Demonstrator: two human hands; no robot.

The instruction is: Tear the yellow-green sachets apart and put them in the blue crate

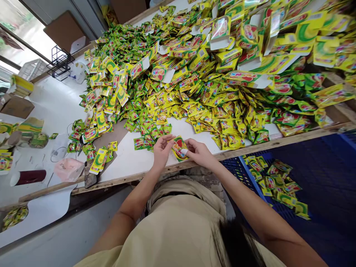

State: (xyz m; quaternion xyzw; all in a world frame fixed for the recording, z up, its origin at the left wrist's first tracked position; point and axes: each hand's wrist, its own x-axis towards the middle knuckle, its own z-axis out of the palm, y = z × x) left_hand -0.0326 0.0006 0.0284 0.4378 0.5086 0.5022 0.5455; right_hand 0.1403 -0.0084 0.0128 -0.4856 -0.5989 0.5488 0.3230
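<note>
Between my two hands, at the front edge of the white table, is a small green and yellow packet with a red fruit picture. My left hand pinches its left side. On its right side, the fingers of my right hand close over the edge, the thumb lying across the front. Whether it is a flat carton or a sachet I cannot tell. Green sachets lie just beyond my left hand, and yellow sachets lie in a heap beyond my right.
A large pile of open printed cartons and sachets covers the table's far side. At the left lie a phone, a pink tissue pack and a dark red cup. A blue crate with several packets stands below, right.
</note>
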